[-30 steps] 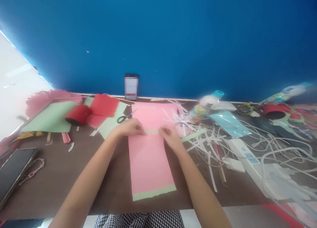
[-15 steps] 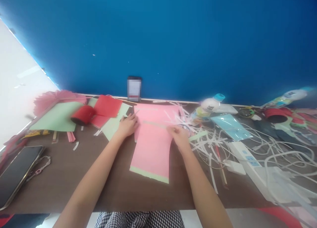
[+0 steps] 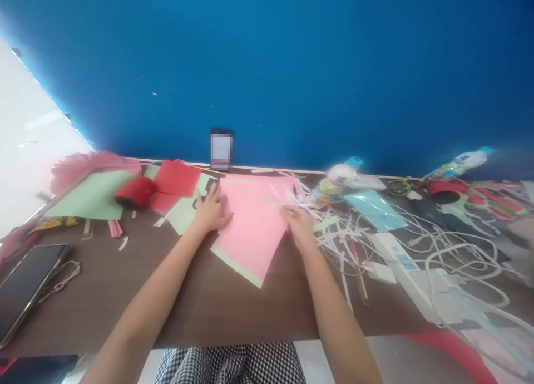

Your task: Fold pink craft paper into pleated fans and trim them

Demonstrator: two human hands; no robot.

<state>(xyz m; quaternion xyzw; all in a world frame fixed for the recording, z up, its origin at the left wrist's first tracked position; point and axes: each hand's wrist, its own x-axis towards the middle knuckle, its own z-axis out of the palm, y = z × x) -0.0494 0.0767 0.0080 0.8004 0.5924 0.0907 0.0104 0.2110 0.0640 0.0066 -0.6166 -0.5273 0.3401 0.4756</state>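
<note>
A pink sheet of paper (image 3: 254,234) with a pale green strip along its near edge lies at a slant on the brown table, over more pink paper (image 3: 267,182). My right hand (image 3: 299,224) pinches its right edge between thumb and fingers. My left hand (image 3: 209,210) rests flat with fingers spread, the thumb on the pink paper. Beside its fingers is a small black object with a ring (image 3: 196,203), partly hidden, whose kind I cannot make out. Green paper (image 3: 181,216) lies just left of this hand.
To the left are red paper (image 3: 177,178), a red roll (image 3: 134,192) and a phone (image 3: 31,284). Paper strips (image 3: 340,234), a bottle (image 3: 336,178), a blue plastic packet (image 3: 375,208) and a power strip (image 3: 403,267) with tangled cables crowd the right. A blue wall (image 3: 267,83) stands behind.
The pink sheet has turned, its near edge now slanting down to the right. My left hand has spread its fingers, its thumb on the paper. The right hand still pinches the edge.
</note>
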